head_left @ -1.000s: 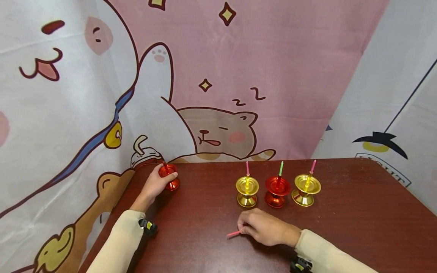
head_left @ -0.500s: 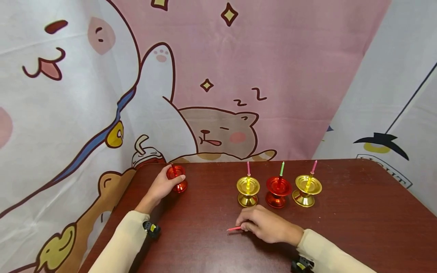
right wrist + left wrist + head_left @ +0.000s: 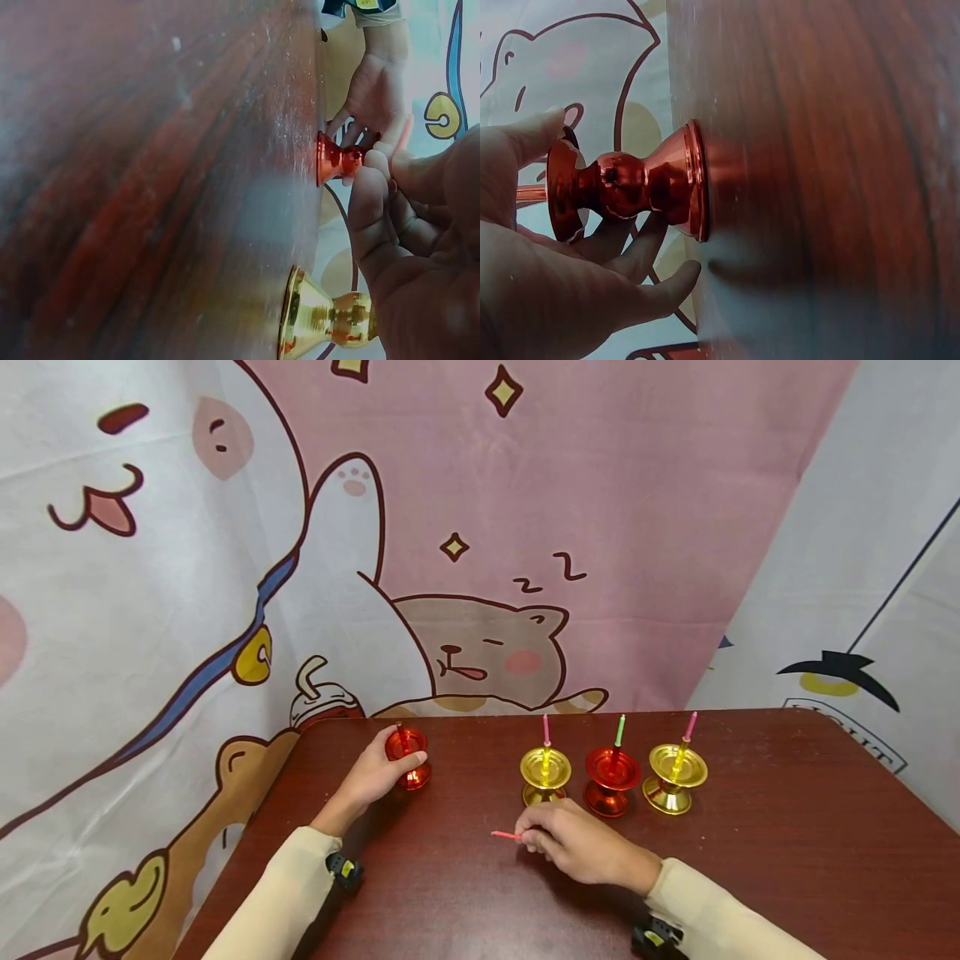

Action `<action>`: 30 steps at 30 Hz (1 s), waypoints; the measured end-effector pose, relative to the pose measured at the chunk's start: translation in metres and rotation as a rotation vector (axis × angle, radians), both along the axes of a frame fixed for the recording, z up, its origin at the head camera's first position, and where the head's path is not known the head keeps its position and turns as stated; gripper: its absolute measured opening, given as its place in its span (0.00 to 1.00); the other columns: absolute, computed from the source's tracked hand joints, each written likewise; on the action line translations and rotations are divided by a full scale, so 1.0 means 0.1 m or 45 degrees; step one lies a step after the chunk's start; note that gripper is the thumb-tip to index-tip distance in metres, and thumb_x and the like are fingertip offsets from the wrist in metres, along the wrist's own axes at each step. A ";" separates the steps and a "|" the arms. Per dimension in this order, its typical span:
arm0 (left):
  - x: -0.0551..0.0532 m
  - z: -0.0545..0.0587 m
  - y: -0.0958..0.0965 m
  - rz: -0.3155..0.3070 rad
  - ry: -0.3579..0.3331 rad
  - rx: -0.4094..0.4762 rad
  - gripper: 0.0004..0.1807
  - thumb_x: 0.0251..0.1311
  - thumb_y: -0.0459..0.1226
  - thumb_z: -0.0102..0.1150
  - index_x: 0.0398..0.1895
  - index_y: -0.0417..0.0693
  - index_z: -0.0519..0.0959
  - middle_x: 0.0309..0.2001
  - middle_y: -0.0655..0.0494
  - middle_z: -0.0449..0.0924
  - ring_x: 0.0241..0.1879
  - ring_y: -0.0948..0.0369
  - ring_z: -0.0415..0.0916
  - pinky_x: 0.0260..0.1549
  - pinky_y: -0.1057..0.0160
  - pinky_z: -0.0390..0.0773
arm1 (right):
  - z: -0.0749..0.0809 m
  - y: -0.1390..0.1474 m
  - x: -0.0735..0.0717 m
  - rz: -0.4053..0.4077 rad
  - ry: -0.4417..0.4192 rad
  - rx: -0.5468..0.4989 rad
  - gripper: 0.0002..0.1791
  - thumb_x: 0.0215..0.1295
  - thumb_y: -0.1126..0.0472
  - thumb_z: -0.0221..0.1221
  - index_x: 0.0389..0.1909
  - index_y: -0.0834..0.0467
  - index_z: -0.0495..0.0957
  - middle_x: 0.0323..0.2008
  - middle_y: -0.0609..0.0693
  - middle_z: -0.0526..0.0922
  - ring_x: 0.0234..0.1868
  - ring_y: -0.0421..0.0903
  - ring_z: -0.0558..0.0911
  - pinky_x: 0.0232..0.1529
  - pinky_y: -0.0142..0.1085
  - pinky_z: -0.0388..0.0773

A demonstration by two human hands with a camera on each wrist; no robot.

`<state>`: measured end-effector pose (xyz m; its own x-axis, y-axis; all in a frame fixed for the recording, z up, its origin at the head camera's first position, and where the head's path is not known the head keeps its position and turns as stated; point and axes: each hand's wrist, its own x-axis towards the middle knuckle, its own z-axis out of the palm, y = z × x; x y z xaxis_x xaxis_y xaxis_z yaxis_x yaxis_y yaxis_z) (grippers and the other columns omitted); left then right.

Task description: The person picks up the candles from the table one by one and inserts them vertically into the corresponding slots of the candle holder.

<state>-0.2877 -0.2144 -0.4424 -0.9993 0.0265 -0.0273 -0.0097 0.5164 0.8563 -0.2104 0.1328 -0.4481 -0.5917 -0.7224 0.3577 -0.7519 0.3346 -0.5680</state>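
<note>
At the left of the table, my left hand (image 3: 375, 770) holds a red metallic candle holder (image 3: 414, 775), thumb on its dish and fingers around its far side. A bare red stem (image 3: 531, 193) rises from that dish, with no candle showing in it. The holder's base is at the tabletop; whether it touches, I cannot tell. My right hand (image 3: 573, 843) pinches a thin pink-red candle (image 3: 505, 835) between thumb and fingers, its free end pointing left. Just behind this hand stands a gold candle holder (image 3: 545, 768) with a pink candle (image 3: 546, 729), its base partly hidden.
To the right of it stand a red holder (image 3: 611, 770) with a green candle (image 3: 619, 731) and another gold holder (image 3: 667, 793) with a pink candle (image 3: 689, 727). All are on a dark brown table (image 3: 787, 843). A cartoon-printed cloth (image 3: 637, 527) hangs behind.
My left hand has moved right and slightly nearer with the red candle holder. My right hand has risen a little in view, and the candle in it has moved farther from the table's front.
</note>
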 end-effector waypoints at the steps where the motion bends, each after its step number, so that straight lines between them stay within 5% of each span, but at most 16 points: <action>1: 0.01 0.00 0.01 -0.003 0.002 -0.001 0.49 0.71 0.46 0.71 0.85 0.35 0.57 0.76 0.29 0.69 0.73 0.34 0.70 0.72 0.34 0.70 | 0.00 -0.01 -0.01 -0.007 -0.006 -0.020 0.07 0.76 0.72 0.65 0.39 0.58 0.84 0.30 0.41 0.83 0.27 0.28 0.77 0.32 0.26 0.79; 17: 0.09 -0.05 0.24 -0.044 0.039 0.042 0.46 0.70 0.44 0.73 0.84 0.36 0.61 0.72 0.32 0.74 0.69 0.37 0.75 0.70 0.37 0.74 | 0.02 -0.23 -0.09 -0.172 0.000 -0.179 0.10 0.69 0.72 0.71 0.39 0.53 0.83 0.33 0.38 0.89 0.34 0.31 0.85 0.36 0.34 0.85; 30: 0.19 -0.04 0.44 -0.126 0.048 0.068 0.47 0.68 0.44 0.76 0.82 0.37 0.62 0.71 0.35 0.76 0.67 0.39 0.77 0.66 0.36 0.77 | 0.08 -0.39 -0.17 -0.177 0.040 -0.309 0.11 0.67 0.73 0.69 0.38 0.54 0.81 0.33 0.42 0.90 0.35 0.34 0.87 0.36 0.33 0.86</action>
